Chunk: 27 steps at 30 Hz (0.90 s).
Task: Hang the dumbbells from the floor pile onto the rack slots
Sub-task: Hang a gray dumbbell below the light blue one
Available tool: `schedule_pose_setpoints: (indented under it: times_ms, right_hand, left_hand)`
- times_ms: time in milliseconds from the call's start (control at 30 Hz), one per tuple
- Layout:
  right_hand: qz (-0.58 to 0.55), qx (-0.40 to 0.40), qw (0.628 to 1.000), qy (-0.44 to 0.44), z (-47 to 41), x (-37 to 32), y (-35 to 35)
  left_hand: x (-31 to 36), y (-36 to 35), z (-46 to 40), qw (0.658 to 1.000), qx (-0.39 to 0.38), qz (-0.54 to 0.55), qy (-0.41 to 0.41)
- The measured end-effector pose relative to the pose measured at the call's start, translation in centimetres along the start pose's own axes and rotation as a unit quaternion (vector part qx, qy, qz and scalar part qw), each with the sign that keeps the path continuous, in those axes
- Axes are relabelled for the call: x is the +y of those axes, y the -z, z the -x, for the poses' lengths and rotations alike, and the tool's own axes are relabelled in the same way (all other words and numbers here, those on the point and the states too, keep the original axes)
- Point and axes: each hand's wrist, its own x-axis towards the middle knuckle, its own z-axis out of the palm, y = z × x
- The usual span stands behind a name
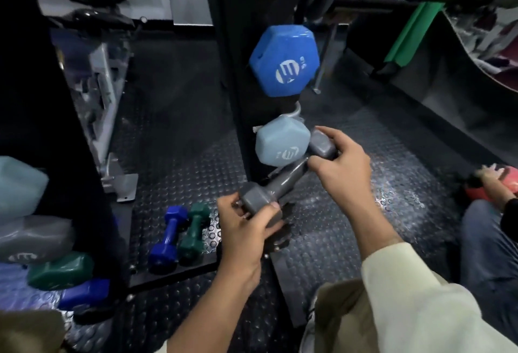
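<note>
A grey dumbbell (286, 181) is held slantwise in front of the black upright rack (241, 95). My left hand (246, 229) grips its near head. My right hand (342, 162) grips its far head, close beside a light-blue dumbbell (280, 145) hanging on the rack. Above that hangs a larger blue dumbbell (283, 58). On the rack's base plate lie a small dark-blue dumbbell (168, 236) and a small green dumbbell (194, 229), side by side.
At the left edge, more dumbbells hang stacked: light blue (19, 184), grey (33, 237), green (61, 270), dark blue (84, 294). Another person (493, 201) sits at the right holding something red. The floor (336, 240) is studded black rubber. An exercise machine frame (109, 95) stands behind, left.
</note>
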Motion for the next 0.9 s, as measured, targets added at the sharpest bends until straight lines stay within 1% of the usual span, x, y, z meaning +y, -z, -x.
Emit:
schedule_pose_setpoints:
  times_ms: [67, 167, 267, 300, 333, 367, 400, 433, 467, 500, 600, 733, 767, 800, 867, 900]
  right_hand:
    - [0.019, -0.039, 0.999, 0.014, -0.9, 0.2, -0.7]
    - [0.017, -0.131, 0.991, 0.013, -3.5, 0.9, -0.5]
    - [-0.014, -0.253, 0.967, 0.023, -6.1, 2.2, 1.0]
    - [-0.024, -0.282, 0.959, 0.033, -6.7, 2.5, 1.3]
    - [-0.030, -0.297, 0.954, 0.036, -7.1, 2.8, 1.6]
    - [-0.041, -0.311, 0.949, 0.037, -7.3, 3.1, 1.7]
    - [-0.048, -0.321, 0.945, 0.037, -7.6, 3.3, 1.7]
    - [-0.047, -0.327, 0.943, 0.046, -7.7, 3.4, 1.5]
    - [-0.028, -0.323, 0.944, 0.063, -7.8, 3.6, 1.2]
    - [-0.003, -0.315, 0.946, 0.080, -8.0, 3.8, 0.7]
    - [0.041, -0.294, 0.948, 0.117, -8.1, 3.9, 0.0]
    - [0.044, -0.301, 0.936, 0.174, -7.5, 2.7, -0.4]
    - [0.047, -0.293, 0.938, 0.180, -7.3, 2.5, -0.7]
    - [0.055, -0.282, 0.940, 0.185, -7.1, 2.3, -1.0]
    - [0.073, -0.268, 0.941, 0.194, -7.0, 2.4, -1.9]
    - [0.071, -0.266, 0.942, 0.191, -7.0, 2.5, -2.1]
  left_hand:
    - [-0.3, 0.0, -0.3, 1.000, 0.009, 0.006, -0.001]
    - [-0.5, -0.2, -0.4, 0.999, 0.015, -0.019, -0.021]
    - [-1.1, -0.3, -0.1, 0.998, 0.002, -0.043, -0.046]
    - [-1.2, 0.0, -0.1, 0.997, -0.006, -0.051, -0.056]
    - [-1.5, 0.6, 0.0, 0.994, -0.014, -0.077, -0.074]
    - [-1.8, 1.4, 0.0, 0.984, -0.018, -0.145, -0.106]
    - [-2.2, 2.2, 0.0, 0.958, -0.030, -0.245, -0.148]
    - [-2.7, 3.0, 0.0, 0.921, -0.051, -0.334, -0.193]
    - [-3.1, 3.5, 0.1, 0.885, -0.077, -0.394, -0.236]
    - [-3.5, 3.9, 0.2, 0.863, -0.090, -0.419, -0.267]
    - [-3.8, 4.7, -0.5, 0.830, -0.092, -0.450, -0.317]
    - [-2.8, 4.3, -1.8, 0.765, -0.135, -0.529, -0.343]
    - [-3.0, 4.0, -1.8, 0.758, -0.141, -0.532, -0.350]
    - [-3.1, 3.8, -1.7, 0.760, -0.140, -0.526, -0.354]
    - [-3.0, 3.6, -1.6, 0.783, -0.135, -0.496, -0.350]
    - [-2.6, 3.7, -1.7, 0.788, -0.138, -0.488, -0.349]
